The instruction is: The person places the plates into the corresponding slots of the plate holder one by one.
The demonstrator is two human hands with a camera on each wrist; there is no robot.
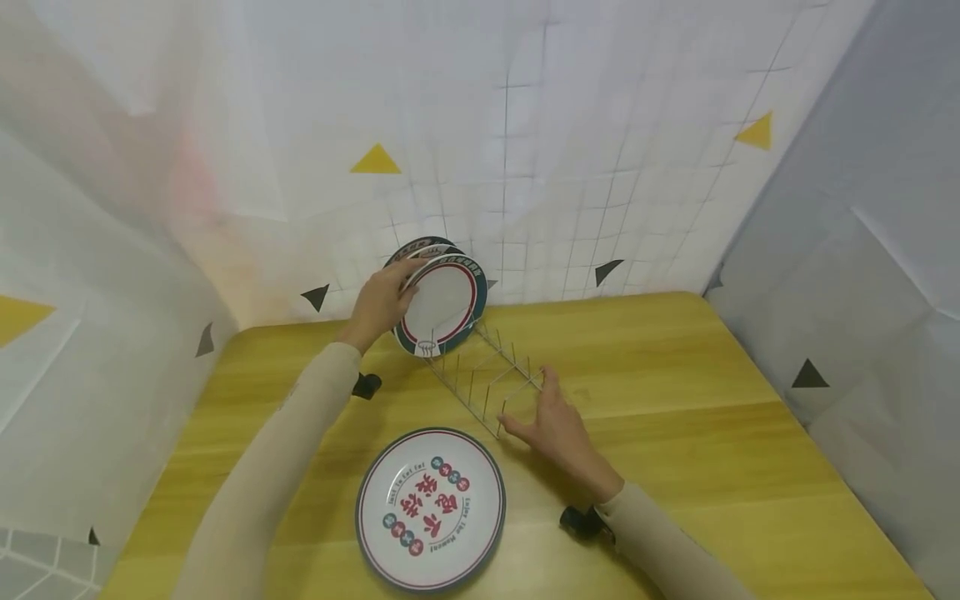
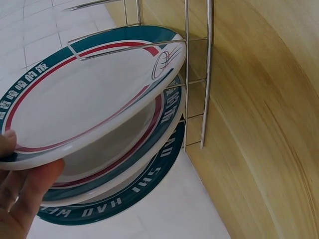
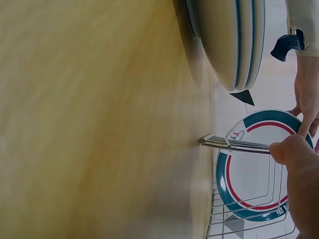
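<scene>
Up at the far end of a wire dish rack, my left hand pinches the rim of the front white plate, which has a teal band and red ring. In the left wrist view its thumb lies on the face of this plate, fingers beneath. Two similar plates stand behind it, the rearmost mostly hidden. The plates' lower edges sit among the wires. My right hand grips the near end of the rack, thumb and fingers spread across its two sides; the thumb presses a wire end.
Nearer me on the wooden table lies a stack of larger white plates with red lettering; the right wrist view shows the stack edge-on. A white sheet wall with yellow and black triangles stands close behind the rack.
</scene>
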